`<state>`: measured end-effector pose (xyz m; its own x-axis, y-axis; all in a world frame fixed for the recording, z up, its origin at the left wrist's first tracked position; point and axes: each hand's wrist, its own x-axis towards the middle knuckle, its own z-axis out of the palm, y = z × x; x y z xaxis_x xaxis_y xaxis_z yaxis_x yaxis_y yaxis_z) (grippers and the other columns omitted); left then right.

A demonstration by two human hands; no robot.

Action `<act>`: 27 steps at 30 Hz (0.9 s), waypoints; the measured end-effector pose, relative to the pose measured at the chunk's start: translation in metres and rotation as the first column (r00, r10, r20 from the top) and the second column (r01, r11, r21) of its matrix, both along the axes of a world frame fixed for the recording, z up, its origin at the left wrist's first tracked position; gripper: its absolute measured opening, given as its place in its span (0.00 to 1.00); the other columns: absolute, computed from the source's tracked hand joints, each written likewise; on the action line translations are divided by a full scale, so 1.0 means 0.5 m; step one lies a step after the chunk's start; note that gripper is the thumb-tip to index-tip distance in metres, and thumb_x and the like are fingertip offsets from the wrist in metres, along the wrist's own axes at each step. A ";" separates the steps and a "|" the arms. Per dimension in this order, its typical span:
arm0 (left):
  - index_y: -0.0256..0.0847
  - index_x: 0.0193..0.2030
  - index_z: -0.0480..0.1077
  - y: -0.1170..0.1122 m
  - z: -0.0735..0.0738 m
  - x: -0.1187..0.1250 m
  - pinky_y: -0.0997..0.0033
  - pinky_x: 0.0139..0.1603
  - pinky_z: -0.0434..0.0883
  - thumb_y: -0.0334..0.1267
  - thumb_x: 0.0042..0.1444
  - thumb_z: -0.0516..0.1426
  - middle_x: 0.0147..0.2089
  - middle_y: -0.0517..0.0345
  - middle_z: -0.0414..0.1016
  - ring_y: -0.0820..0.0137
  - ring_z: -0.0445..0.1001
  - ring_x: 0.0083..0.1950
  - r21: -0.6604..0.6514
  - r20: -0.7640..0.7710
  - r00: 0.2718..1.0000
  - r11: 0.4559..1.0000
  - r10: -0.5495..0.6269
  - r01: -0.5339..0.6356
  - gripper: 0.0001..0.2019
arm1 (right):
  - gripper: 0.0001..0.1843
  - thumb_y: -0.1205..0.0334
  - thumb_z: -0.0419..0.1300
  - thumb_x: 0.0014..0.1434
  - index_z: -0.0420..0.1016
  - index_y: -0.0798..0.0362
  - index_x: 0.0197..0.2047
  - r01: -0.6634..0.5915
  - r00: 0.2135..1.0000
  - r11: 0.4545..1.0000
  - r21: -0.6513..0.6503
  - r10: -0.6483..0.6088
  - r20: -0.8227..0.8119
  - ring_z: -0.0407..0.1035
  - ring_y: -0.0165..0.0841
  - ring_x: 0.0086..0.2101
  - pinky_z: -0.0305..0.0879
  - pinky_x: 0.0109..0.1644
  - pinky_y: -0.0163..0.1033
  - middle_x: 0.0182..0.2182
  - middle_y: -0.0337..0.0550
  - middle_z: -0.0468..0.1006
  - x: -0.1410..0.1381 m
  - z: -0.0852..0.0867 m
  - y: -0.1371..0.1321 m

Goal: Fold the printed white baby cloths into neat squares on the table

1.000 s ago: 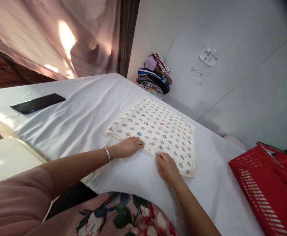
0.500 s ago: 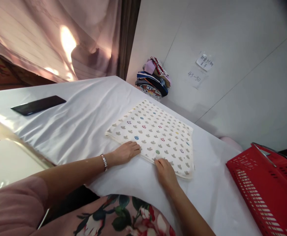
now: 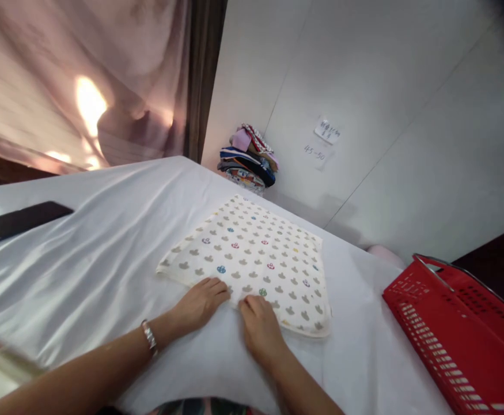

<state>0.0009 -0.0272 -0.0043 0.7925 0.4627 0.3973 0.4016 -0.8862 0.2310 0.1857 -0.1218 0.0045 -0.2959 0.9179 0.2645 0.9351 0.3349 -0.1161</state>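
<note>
A folded cream cloth (image 3: 252,259) printed with small grey and coloured shapes lies flat on the white-covered table (image 3: 105,253). My left hand (image 3: 200,302) rests on the cloth's near edge, fingers stretched forward and flat. My right hand (image 3: 260,325) lies just to its right on the same edge, fingers curled down onto the fabric. The two hands are close together, almost touching. A bracelet (image 3: 149,337) sits on my left wrist.
A stack of folded clothes (image 3: 249,158) stands against the wall at the table's far end. A red plastic basket (image 3: 459,334) sits at the right. A black phone (image 3: 18,222) lies at the far left. Paper notes (image 3: 323,138) hang on the wall; a pink curtain (image 3: 83,75) behind.
My hands have drawn closer together on the cloth's near edge. The view has tilted up and shifted, so everything sits lower and further left.
</note>
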 end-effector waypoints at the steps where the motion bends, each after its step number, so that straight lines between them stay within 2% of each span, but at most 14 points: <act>1: 0.41 0.40 0.71 0.000 0.000 0.000 0.67 0.43 0.61 0.30 0.60 0.50 0.38 0.57 0.71 0.67 0.65 0.41 -0.013 0.001 1.000 1.000 0.007 -0.007 0.09 | 0.13 0.72 0.50 0.56 0.69 0.53 0.44 -0.012 1.000 1.000 -0.008 0.012 -0.026 0.61 0.36 0.38 0.61 0.42 0.41 0.38 0.45 0.69 -0.008 -0.003 0.006; 4: 0.42 0.39 0.71 0.000 0.001 -0.001 0.67 0.43 0.61 0.28 0.58 0.50 0.37 0.58 0.72 0.68 0.66 0.40 -0.059 0.003 1.000 0.998 0.023 -0.023 0.10 | 0.13 0.68 0.54 0.57 0.68 0.53 0.47 -0.046 0.992 0.999 -0.026 0.042 -0.119 0.62 0.36 0.40 0.62 0.45 0.41 0.40 0.45 0.70 -0.001 -0.010 0.012; 7: 0.43 0.39 0.71 0.002 -0.004 -0.003 0.67 0.43 0.63 0.26 0.56 0.48 0.38 0.58 0.72 0.68 0.66 0.40 -0.074 0.012 1.000 0.997 0.017 -0.016 0.13 | 0.10 0.65 0.54 0.59 0.70 0.51 0.45 0.000 0.979 1.000 -0.019 -0.003 -0.202 0.64 0.35 0.40 0.63 0.45 0.41 0.40 0.43 0.71 0.055 -0.010 -0.008; 11: 0.44 0.40 0.71 0.008 -0.011 -0.005 0.67 0.42 0.65 0.24 0.52 0.46 0.39 0.58 0.72 0.67 0.68 0.40 -0.047 0.030 0.999 0.999 0.019 -0.018 0.17 | 0.13 0.65 0.50 0.62 0.73 0.48 0.44 0.170 0.951 0.985 0.017 -0.160 -0.263 0.67 0.36 0.41 0.67 0.45 0.42 0.39 0.45 0.74 0.182 -0.017 -0.082; 14: 0.45 0.39 0.71 0.011 -0.008 -0.005 0.68 0.42 0.66 0.24 0.51 0.47 0.38 0.58 0.73 0.67 0.69 0.39 -0.036 0.034 0.999 0.999 0.011 -0.010 0.17 | 0.15 0.61 0.49 0.63 0.74 0.45 0.47 0.322 0.911 0.947 0.008 -0.308 -0.274 0.69 0.39 0.44 0.69 0.48 0.46 0.43 0.48 0.74 0.271 -0.037 -0.155; 16: 0.45 0.38 0.72 0.013 -0.005 -0.004 0.68 0.41 0.66 0.23 0.49 0.46 0.39 0.58 0.73 0.67 0.70 0.39 -0.042 0.032 0.999 0.999 0.011 -0.010 0.18 | 0.15 0.59 0.49 0.63 0.74 0.44 0.48 0.411 0.877 0.911 0.010 -0.393 -0.277 0.69 0.41 0.46 0.70 0.50 0.47 0.45 0.48 0.75 0.310 -0.052 -0.192; 19: 0.45 0.38 0.72 0.016 -0.008 -0.004 0.67 0.42 0.67 0.22 0.44 0.45 0.39 0.58 0.74 0.66 0.70 0.40 -0.044 0.038 0.999 0.999 0.018 -0.016 0.21 | 0.16 0.57 0.51 0.62 0.74 0.42 0.49 0.460 0.868 0.886 0.055 -0.436 -0.239 0.69 0.43 0.48 0.67 0.54 0.52 0.48 0.46 0.75 0.326 -0.066 -0.212; 22: 0.45 0.38 0.72 0.018 -0.017 -0.004 0.66 0.43 0.67 0.23 0.46 0.45 0.39 0.57 0.74 0.66 0.70 0.40 -0.051 0.043 0.999 0.999 0.013 -0.011 0.20 | 0.18 0.57 0.51 0.62 0.70 0.41 0.54 0.421 0.897 0.903 0.084 -0.401 -0.187 0.62 0.44 0.55 0.59 0.60 0.57 0.54 0.43 0.70 0.304 -0.063 -0.195; 25: 0.46 0.39 0.72 0.020 -0.026 -0.004 0.66 0.42 0.67 0.24 0.49 0.45 0.39 0.57 0.74 0.66 0.70 0.40 -0.061 0.052 0.999 0.998 0.013 -0.010 0.19 | 0.23 0.55 0.51 0.62 0.64 0.43 0.60 0.423 0.893 0.906 -0.001 -0.417 -0.169 0.52 0.43 0.61 0.54 0.63 0.56 0.61 0.42 0.60 0.281 -0.057 -0.169; 27: 0.46 0.40 0.72 0.021 -0.029 -0.005 0.67 0.43 0.66 0.24 0.50 0.45 0.40 0.57 0.73 0.66 0.69 0.41 -0.060 0.059 0.998 0.998 0.015 -0.012 0.19 | 0.25 0.52 0.52 0.61 0.62 0.46 0.61 0.440 0.876 0.893 -0.095 -0.450 -0.174 0.51 0.44 0.61 0.54 0.63 0.55 0.62 0.43 0.57 0.280 -0.056 -0.159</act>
